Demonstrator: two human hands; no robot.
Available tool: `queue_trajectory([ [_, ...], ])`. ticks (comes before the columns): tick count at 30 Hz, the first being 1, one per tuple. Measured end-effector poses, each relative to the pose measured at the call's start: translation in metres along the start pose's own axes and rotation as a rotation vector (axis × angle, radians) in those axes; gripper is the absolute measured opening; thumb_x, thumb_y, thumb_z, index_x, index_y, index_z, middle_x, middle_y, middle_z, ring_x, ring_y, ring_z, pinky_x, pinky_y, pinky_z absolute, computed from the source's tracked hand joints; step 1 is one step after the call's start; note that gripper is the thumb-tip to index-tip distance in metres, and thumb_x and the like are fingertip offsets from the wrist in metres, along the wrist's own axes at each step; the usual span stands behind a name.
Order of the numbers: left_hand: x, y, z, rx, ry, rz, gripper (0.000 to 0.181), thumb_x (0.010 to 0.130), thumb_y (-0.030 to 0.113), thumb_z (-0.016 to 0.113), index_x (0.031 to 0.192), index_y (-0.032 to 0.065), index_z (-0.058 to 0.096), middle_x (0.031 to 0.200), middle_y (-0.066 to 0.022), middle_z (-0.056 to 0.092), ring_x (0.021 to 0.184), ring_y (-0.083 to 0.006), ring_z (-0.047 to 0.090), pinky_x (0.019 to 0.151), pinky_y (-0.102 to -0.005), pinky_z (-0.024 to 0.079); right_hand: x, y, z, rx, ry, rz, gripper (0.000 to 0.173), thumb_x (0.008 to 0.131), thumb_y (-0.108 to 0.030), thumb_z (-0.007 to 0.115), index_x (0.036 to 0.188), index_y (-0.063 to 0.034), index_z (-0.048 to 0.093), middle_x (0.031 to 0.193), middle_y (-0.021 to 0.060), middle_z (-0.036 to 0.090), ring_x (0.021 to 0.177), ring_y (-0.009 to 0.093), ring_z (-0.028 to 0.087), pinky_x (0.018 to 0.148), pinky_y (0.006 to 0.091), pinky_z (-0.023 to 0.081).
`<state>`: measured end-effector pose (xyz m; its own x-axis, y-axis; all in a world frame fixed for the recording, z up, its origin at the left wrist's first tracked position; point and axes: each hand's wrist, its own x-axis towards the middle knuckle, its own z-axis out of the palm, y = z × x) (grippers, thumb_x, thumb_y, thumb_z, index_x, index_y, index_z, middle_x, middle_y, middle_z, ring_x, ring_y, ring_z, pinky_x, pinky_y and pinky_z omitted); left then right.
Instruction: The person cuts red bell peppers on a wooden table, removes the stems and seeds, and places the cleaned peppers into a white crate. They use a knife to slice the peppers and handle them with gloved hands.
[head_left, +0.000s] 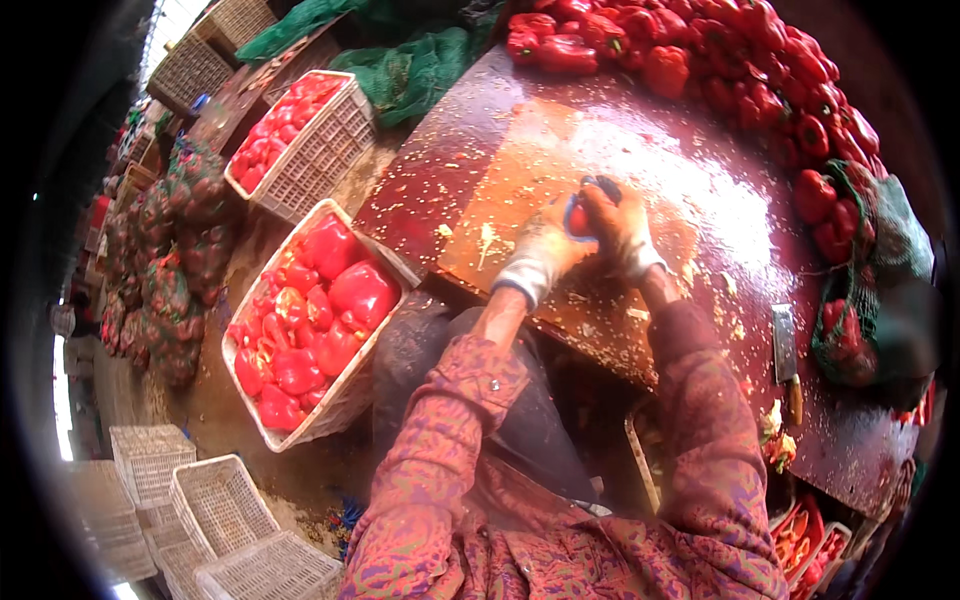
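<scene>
Both my hands wear whitish work gloves with dark blue palms, and they meet above an orange-brown board (495, 217) strewn with pale seeds. Between them a small patch of a red bell pepper (578, 220) shows; the rest of it is covered by the gloves. My left hand (553, 238) grips the pepper from the left side. From the right, my right hand (619, 225) closes over it with curled fingers. Whether the right hand also holds a small tool cannot be seen. Bits of pale pepper core (486, 241) lie on the board left of my hands.
A crate of cut red peppers (322, 322) stands at my left, with another full crate (319, 139) beyond. Whole red peppers (667, 71) line the table's far edge. A cleaver (784, 349) lies at right near a net bag (847, 330). Stacked crates (225, 502) stand lower left.
</scene>
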<state>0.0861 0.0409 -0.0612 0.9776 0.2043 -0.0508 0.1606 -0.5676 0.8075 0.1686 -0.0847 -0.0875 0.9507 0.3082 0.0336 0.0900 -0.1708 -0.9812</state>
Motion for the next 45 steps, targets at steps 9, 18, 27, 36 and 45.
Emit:
queue_trajectory([
  [9, -0.030, -0.036, 0.026, -0.084, 0.094, 0.125, 0.048, 0.073, 0.017, 0.086, 0.112, 0.0034, 0.061, 0.088, -0.0083, 0.066, 0.080, -0.0189, 0.064, 0.078, -0.0341, 0.054, -0.001, -0.036, 0.005, -0.118, 0.069, 0.164, 0.045, 0.090, -0.050, 0.059, 0.090, -0.0063, 0.071, 0.074, 0.0100, 0.068, 0.065, 0.021, 0.065, 0.066, 0.0377, 0.052],
  [18, -0.074, -0.024, 0.010, -0.048, 0.106, 0.219, 0.042, 0.076, 0.009, 0.081, 0.113, 0.0053, 0.060, 0.099, -0.0118, 0.068, 0.092, -0.0267, 0.069, 0.081, -0.0367, 0.056, 0.020, -0.033, -0.013, 0.404, 0.369, 0.099, 0.041, 0.095, -0.044, 0.061, 0.075, -0.0088, 0.063, 0.062, 0.0008, 0.057, 0.050, 0.013, 0.050, 0.048, 0.0304, 0.040],
  [27, -0.007, -0.026, -0.008, -0.022, 0.361, 0.366, 0.068, 0.082, -0.003, 0.075, 0.142, 0.0098, 0.043, 0.132, -0.0074, 0.052, 0.109, -0.0200, 0.062, 0.083, -0.0331, 0.059, 0.002, -0.040, -0.075, 0.943, -0.064, 0.079, 0.034, 0.102, -0.036, 0.053, 0.121, -0.0085, 0.053, 0.091, 0.0046, 0.062, 0.076, 0.014, 0.063, 0.065, 0.0296, 0.055],
  [36, -0.018, 0.033, 0.009, -1.309, -0.137, 0.175, 0.045, 0.099, 0.024, 0.058, 0.140, 0.0092, 0.045, 0.128, -0.0078, 0.059, 0.108, -0.0162, 0.062, 0.095, -0.0316, 0.052, -0.022, -0.039, -0.048, -0.869, 0.143, -0.883, 0.059, 0.094, -0.009, 0.055, 0.148, 0.0011, 0.033, 0.133, 0.0230, 0.053, 0.125, 0.036, 0.053, 0.108, 0.0414, 0.041],
  [45, -0.029, 0.018, 0.009, -1.402, 0.017, 0.073, 0.043, 0.103, 0.041, 0.049, 0.133, 0.0096, 0.052, 0.124, -0.0092, 0.063, 0.113, -0.0225, 0.064, 0.097, -0.0366, 0.054, -0.090, -0.093, -0.046, -0.638, -0.094, -0.683, 0.071, 0.070, -0.030, 0.084, 0.130, -0.0080, 0.052, 0.115, 0.0206, 0.057, 0.108, 0.040, 0.057, 0.089, 0.0510, 0.049],
])
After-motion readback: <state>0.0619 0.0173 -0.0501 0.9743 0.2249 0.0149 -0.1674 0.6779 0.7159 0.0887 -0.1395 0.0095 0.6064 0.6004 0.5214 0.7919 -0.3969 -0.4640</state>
